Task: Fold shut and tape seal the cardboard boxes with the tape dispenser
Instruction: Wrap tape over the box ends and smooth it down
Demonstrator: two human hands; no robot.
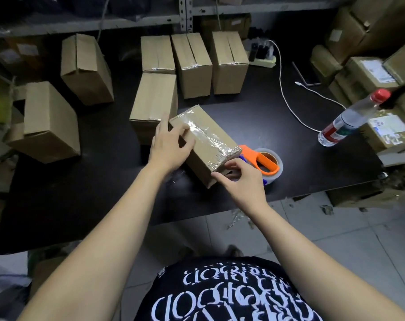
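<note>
As left hand (166, 147) presses it, box (212, 129) lies taped.
</note>
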